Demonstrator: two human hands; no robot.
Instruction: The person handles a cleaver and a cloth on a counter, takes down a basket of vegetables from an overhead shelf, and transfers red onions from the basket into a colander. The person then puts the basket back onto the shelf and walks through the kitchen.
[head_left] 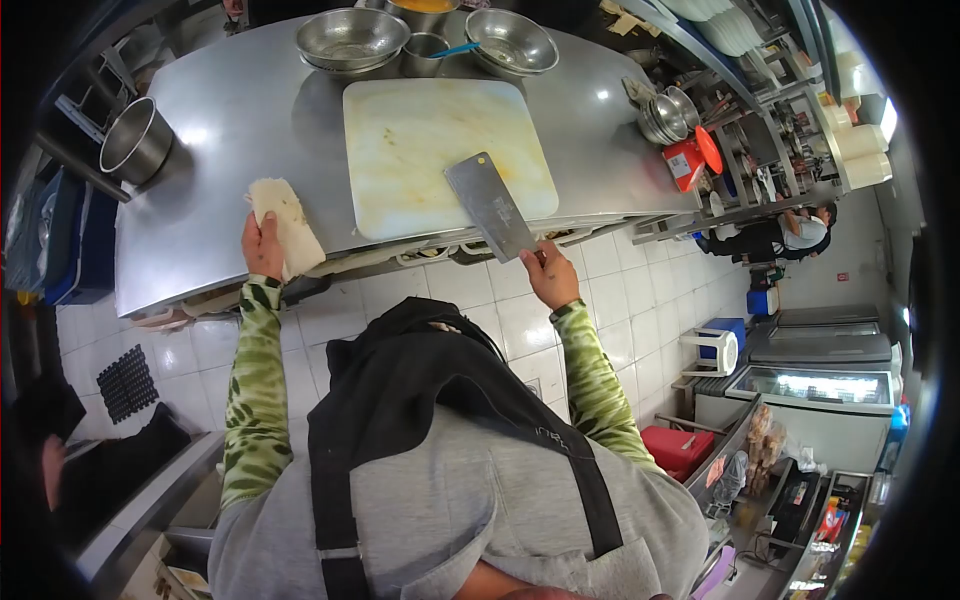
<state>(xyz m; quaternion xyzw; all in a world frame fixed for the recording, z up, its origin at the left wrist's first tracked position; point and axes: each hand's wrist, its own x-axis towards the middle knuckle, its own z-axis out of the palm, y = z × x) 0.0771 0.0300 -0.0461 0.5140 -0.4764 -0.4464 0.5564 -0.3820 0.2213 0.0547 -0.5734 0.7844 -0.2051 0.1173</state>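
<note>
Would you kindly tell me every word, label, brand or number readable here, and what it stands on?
No text is legible.
Cleaver: markings too small to read.
Black apron: pale lettering, too blurred to read.
Red object: white label, too small to read.
Red wall sign: too small to read.

1. The tabletop is bare, shiny metal with a curved look through the wide lens, and it reflects bright spots of light.
2. A white cutting board lies flat near its front edge, its surface marked with yellowish stains.
3. Behind the board stand two groups of steel bowls, one on the left and one on the right.
4. Between them stands a small steel container with a blue-handled utensil.
5. A deep steel pot stands near the left end.
6. Toward the right end sit smaller metal bowls and a red object with a white label.
</note>
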